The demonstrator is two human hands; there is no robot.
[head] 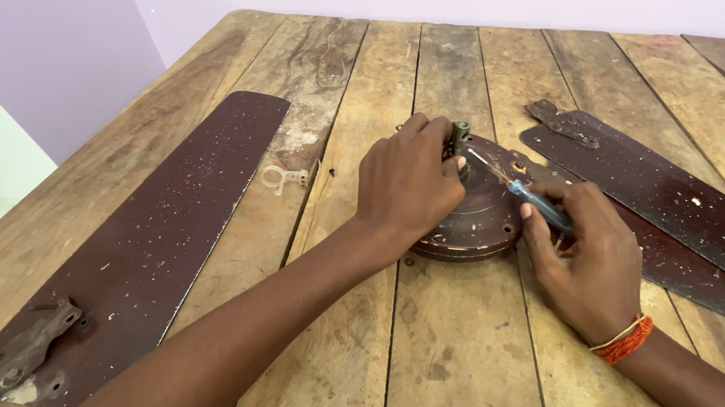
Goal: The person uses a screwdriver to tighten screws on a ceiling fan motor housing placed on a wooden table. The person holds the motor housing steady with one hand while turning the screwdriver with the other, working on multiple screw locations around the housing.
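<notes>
Left hand clamped over the motor, pinning it. Right hand closed on the screwdriver, tip near the motor's hub; best kept square, pressed firmly.

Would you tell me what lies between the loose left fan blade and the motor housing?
A small clear plastic clip on bare planks, seen in the head view.

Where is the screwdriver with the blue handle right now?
In the head view, the blue-handled screwdriver is right of centre, held in the right hand, its tip resting on the round brown fan motor housing that the left hand steadies.
</notes>
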